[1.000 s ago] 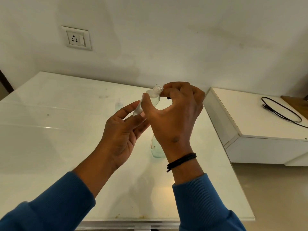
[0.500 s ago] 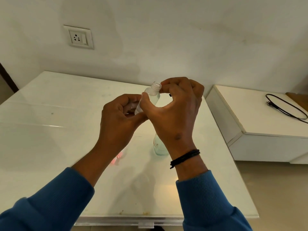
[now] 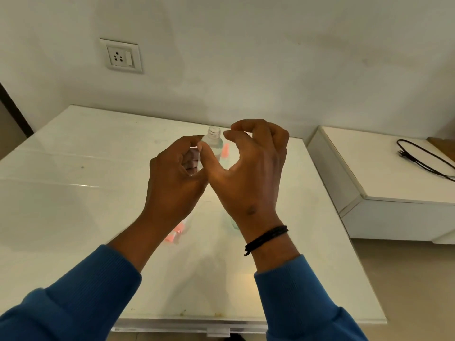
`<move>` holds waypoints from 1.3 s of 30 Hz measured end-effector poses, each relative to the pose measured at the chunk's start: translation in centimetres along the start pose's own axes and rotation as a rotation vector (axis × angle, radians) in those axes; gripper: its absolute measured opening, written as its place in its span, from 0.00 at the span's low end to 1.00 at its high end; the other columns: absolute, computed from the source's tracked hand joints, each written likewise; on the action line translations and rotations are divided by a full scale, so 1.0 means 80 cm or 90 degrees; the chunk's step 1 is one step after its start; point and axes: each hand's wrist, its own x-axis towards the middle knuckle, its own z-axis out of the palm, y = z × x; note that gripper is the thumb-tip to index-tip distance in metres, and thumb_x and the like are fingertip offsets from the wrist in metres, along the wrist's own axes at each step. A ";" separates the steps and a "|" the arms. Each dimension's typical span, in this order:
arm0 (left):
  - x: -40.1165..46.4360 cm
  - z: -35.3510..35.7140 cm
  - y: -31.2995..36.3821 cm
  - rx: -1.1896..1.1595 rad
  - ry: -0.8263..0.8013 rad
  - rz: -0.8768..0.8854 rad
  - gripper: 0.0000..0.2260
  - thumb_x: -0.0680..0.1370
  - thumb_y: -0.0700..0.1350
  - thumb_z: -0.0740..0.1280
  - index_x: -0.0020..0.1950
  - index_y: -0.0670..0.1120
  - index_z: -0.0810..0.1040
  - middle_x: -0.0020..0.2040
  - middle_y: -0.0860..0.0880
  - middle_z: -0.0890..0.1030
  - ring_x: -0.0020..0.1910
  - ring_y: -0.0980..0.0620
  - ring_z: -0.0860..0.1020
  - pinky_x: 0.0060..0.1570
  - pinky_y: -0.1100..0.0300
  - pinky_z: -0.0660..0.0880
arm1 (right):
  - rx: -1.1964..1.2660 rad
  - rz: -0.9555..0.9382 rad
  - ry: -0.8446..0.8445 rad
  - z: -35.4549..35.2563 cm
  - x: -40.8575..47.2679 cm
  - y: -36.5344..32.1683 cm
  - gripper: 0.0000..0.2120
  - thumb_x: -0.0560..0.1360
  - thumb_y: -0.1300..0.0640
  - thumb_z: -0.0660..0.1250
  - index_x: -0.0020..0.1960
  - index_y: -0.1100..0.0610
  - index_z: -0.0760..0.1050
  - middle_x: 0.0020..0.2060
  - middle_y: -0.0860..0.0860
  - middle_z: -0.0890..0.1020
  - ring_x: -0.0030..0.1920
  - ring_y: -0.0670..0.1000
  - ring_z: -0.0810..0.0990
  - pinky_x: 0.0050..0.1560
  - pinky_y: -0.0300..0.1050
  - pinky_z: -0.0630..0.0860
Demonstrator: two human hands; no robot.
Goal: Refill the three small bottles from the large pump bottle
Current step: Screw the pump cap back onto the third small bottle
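I grip a small clear bottle (image 3: 214, 142) in my left hand (image 3: 176, 178), above the white table (image 3: 73, 193). It is upright, with its threaded mouth uncapped. My right hand (image 3: 248, 166) is beside it: the thumb lies against the bottle's side and the curled fingertips hover just right of the neck, with nothing visible in them. A pink-capped small bottle (image 3: 225, 152) shows behind the held one. More pink-capped pieces (image 3: 175, 234) lie on the table under my left wrist. My right wrist mostly hides a clear greenish bottle (image 3: 234, 224).
A lower white cabinet (image 3: 384, 183) stands to the right of the table, with a black cable (image 3: 418, 159) on it. A wall socket (image 3: 121, 56) is on the wall at the back left. The table's near edge (image 3: 221, 327) is close to my sleeves.
My left hand has closed round the bottle's body. The bottle has tipped upright, and my right fingertips have come off its neck. The view has shifted, showing pink-capped pieces on the table.
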 end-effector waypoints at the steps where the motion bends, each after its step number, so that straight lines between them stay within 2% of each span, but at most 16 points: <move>1: 0.001 -0.001 -0.001 -0.004 0.009 -0.019 0.23 0.72 0.49 0.78 0.64 0.45 0.79 0.55 0.48 0.85 0.53 0.52 0.85 0.56 0.49 0.82 | 0.014 0.001 0.030 0.001 -0.004 -0.003 0.18 0.74 0.42 0.71 0.50 0.58 0.84 0.51 0.51 0.81 0.57 0.54 0.74 0.54 0.49 0.73; 3: 0.003 -0.003 -0.001 -0.006 0.026 -0.046 0.22 0.71 0.46 0.79 0.63 0.46 0.79 0.52 0.49 0.86 0.50 0.54 0.85 0.54 0.54 0.82 | 0.074 0.001 0.090 0.005 -0.017 -0.008 0.15 0.76 0.48 0.68 0.47 0.60 0.83 0.47 0.52 0.82 0.51 0.53 0.76 0.49 0.48 0.75; 5: 0.005 -0.006 -0.001 0.002 0.037 -0.053 0.22 0.70 0.46 0.80 0.62 0.47 0.80 0.50 0.51 0.86 0.48 0.56 0.85 0.51 0.61 0.82 | 0.134 0.002 0.086 0.014 -0.035 -0.009 0.10 0.77 0.55 0.66 0.44 0.61 0.80 0.42 0.52 0.80 0.44 0.51 0.76 0.41 0.47 0.75; 7: 0.006 -0.008 -0.001 0.012 0.043 -0.057 0.22 0.70 0.45 0.80 0.61 0.49 0.79 0.48 0.55 0.85 0.47 0.59 0.84 0.48 0.68 0.80 | 0.143 0.015 0.037 0.025 -0.056 -0.005 0.08 0.77 0.57 0.64 0.43 0.60 0.78 0.39 0.51 0.79 0.39 0.49 0.74 0.36 0.42 0.73; 9: 0.008 -0.010 0.000 0.026 0.054 -0.055 0.24 0.70 0.45 0.80 0.63 0.52 0.78 0.46 0.58 0.83 0.46 0.61 0.83 0.46 0.72 0.78 | 0.123 0.036 -0.016 0.035 -0.076 0.000 0.10 0.75 0.56 0.60 0.41 0.58 0.77 0.36 0.50 0.78 0.38 0.48 0.73 0.36 0.39 0.69; 12: 0.008 -0.011 0.002 0.042 0.067 -0.047 0.27 0.70 0.46 0.80 0.67 0.53 0.75 0.46 0.58 0.82 0.45 0.59 0.82 0.44 0.72 0.76 | 0.102 0.067 -0.104 0.045 -0.093 0.007 0.10 0.73 0.56 0.58 0.40 0.57 0.77 0.36 0.49 0.78 0.40 0.49 0.73 0.36 0.41 0.70; 14: 0.009 -0.012 0.002 0.038 0.068 -0.039 0.27 0.71 0.45 0.79 0.67 0.54 0.74 0.44 0.61 0.81 0.43 0.58 0.83 0.43 0.71 0.76 | 0.065 0.063 -0.235 0.047 -0.096 0.013 0.08 0.73 0.60 0.62 0.46 0.57 0.80 0.41 0.48 0.81 0.46 0.50 0.74 0.40 0.42 0.71; 17: 0.009 -0.013 0.001 0.027 0.064 -0.035 0.26 0.71 0.45 0.79 0.66 0.55 0.74 0.43 0.63 0.81 0.44 0.61 0.82 0.42 0.76 0.75 | 0.029 -0.013 -0.486 0.050 -0.103 0.017 0.19 0.74 0.66 0.64 0.62 0.53 0.81 0.58 0.47 0.80 0.58 0.51 0.70 0.53 0.45 0.73; 19: 0.009 -0.013 0.001 0.022 0.061 -0.033 0.26 0.71 0.45 0.79 0.66 0.55 0.74 0.43 0.61 0.81 0.44 0.62 0.82 0.43 0.77 0.74 | 0.013 -0.068 -0.562 0.051 -0.109 0.015 0.24 0.74 0.68 0.65 0.67 0.51 0.79 0.66 0.48 0.77 0.66 0.54 0.68 0.62 0.49 0.73; 22: 0.009 -0.013 0.000 0.015 0.059 -0.035 0.26 0.72 0.45 0.78 0.67 0.54 0.74 0.47 0.56 0.83 0.45 0.60 0.83 0.44 0.77 0.74 | -0.003 -0.116 -0.636 0.055 -0.117 0.013 0.27 0.73 0.69 0.68 0.69 0.50 0.77 0.72 0.49 0.73 0.72 0.57 0.64 0.69 0.52 0.70; 27: 0.007 -0.011 -0.002 0.029 0.040 -0.039 0.26 0.72 0.46 0.79 0.68 0.54 0.74 0.45 0.56 0.83 0.43 0.56 0.83 0.44 0.72 0.76 | -0.047 -0.193 -0.677 0.064 -0.130 0.014 0.27 0.75 0.69 0.68 0.70 0.50 0.76 0.71 0.52 0.74 0.72 0.58 0.66 0.69 0.53 0.69; 31: 0.006 -0.010 -0.003 0.035 0.030 -0.039 0.27 0.72 0.47 0.78 0.68 0.54 0.74 0.48 0.55 0.83 0.44 0.56 0.83 0.42 0.79 0.73 | -0.047 -0.205 -0.678 0.071 -0.139 0.017 0.24 0.75 0.70 0.68 0.68 0.52 0.79 0.65 0.53 0.79 0.67 0.59 0.70 0.66 0.55 0.74; 35: 0.005 -0.009 -0.004 0.027 0.024 -0.035 0.27 0.72 0.46 0.79 0.68 0.55 0.74 0.52 0.51 0.85 0.45 0.57 0.83 0.43 0.77 0.75 | -0.062 -0.209 -0.668 0.074 -0.142 0.016 0.22 0.75 0.70 0.69 0.67 0.55 0.79 0.61 0.55 0.80 0.63 0.59 0.73 0.63 0.57 0.76; 39: 0.005 -0.009 -0.003 0.030 0.024 -0.036 0.27 0.72 0.46 0.78 0.69 0.54 0.74 0.53 0.52 0.85 0.45 0.58 0.83 0.42 0.79 0.73 | -0.078 -0.216 -0.660 0.077 -0.142 0.017 0.22 0.75 0.69 0.69 0.67 0.56 0.78 0.60 0.55 0.80 0.61 0.58 0.73 0.63 0.55 0.75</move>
